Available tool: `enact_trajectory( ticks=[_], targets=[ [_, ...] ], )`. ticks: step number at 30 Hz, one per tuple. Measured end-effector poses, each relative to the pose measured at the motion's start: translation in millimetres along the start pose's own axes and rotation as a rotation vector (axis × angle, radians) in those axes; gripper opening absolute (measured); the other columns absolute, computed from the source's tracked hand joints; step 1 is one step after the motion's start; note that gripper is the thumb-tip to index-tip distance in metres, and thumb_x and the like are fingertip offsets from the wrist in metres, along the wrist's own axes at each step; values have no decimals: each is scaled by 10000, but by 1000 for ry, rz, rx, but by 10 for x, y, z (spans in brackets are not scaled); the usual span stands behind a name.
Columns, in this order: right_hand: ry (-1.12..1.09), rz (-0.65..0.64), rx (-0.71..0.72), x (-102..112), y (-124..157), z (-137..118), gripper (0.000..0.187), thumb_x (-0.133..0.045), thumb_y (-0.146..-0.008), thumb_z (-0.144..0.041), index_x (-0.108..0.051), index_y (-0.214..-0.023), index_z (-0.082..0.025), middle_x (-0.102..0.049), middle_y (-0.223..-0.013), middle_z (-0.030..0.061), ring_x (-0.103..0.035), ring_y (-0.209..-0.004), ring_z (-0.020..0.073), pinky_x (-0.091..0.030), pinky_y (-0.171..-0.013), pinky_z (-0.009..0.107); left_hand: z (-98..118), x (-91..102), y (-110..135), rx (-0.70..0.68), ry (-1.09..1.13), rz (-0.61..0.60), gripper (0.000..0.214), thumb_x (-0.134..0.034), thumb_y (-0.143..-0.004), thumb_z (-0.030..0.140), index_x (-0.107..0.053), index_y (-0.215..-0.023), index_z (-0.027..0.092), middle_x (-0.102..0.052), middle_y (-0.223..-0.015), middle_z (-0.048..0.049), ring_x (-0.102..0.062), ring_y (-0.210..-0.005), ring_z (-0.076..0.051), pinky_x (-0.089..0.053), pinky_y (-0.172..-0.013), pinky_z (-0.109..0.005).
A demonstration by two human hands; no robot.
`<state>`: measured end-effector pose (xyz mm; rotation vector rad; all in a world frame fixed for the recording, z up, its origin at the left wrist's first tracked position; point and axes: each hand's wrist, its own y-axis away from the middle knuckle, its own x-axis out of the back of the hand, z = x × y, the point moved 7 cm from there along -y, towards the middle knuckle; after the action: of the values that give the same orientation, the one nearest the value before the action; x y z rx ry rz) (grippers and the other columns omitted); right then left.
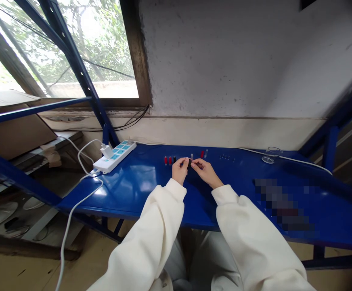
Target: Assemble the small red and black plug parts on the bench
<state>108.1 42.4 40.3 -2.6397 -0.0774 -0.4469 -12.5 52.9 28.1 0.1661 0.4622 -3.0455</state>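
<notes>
One small dark piece (pixel 189 163) pinched between left hand (pixel 180 170) and right hand (pixel 205 171); three red caps (pixel 170 160) beside

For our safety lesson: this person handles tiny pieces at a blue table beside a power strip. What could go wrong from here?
1. The tiny piece pinched between the left hand and right hand could slip and roll off the blue table.
2. A sleeve could topple the small red and black pieces standing nearby.
3. The white cable hanging from the power strip over the table edge might snag a foot.
</notes>
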Motion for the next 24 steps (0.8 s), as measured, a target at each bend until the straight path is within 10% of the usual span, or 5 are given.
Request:
enact_trajectory(
  ticks=[13,24],
  targets=[
    [160,-132,3,-46,-7,25,248,-519,-739,-418,-545,-750,-171,-550,-655,-3,-461,-557,102,-380,-542,229,-97,2,-12,81,13,-12,168,-555,-702,298,-577,-781,151,-532,-638,15,-435,-443,-42,-361,-451,-183],
    [753,91,-405,587,-301,567,170,-543,-691,-339,-627,-712,-193,-654,-720,53,-594,-687,173,-365,-546,226,-132,-12,6,112,-119,10,117,-546,-687,176,-552,-802,161,-542,-694,6,-480,-544,-66,-422,-585,-217]
  ],
)
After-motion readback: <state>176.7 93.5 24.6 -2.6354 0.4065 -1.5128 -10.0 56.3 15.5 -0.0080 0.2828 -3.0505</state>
